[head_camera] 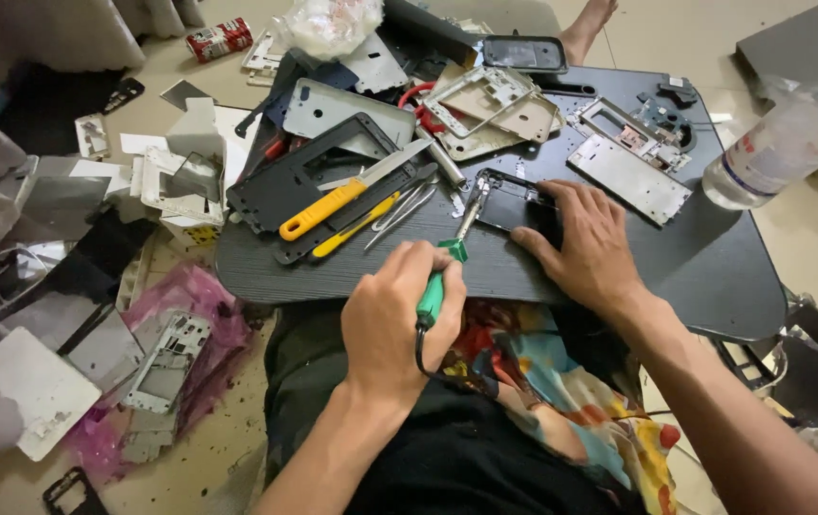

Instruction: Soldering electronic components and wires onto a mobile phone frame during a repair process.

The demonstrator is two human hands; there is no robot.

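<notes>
Fingers of the left hand (392,315) are wrapping tightly around a green-handled soldering iron (435,286), aiming its tip at a dark phone frame (514,202) at frame centre. The right hand (585,243) is pressing flat and open on that frame, steadying it against the black table (714,257).

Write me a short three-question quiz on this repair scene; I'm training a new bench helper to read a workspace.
1. True or false: the left hand grips a green-handled soldering iron.
2. Which thing does the right hand press down on the table? A) plastic bottle B) black phone C) red can
3. Fill in: the knife lying left of the tweezers has a ____ handle.

Key: 1 true; 2 B, the black phone, with the fingers spread over it; the plastic bottle and red can lie untouched; 3 yellow.
</notes>
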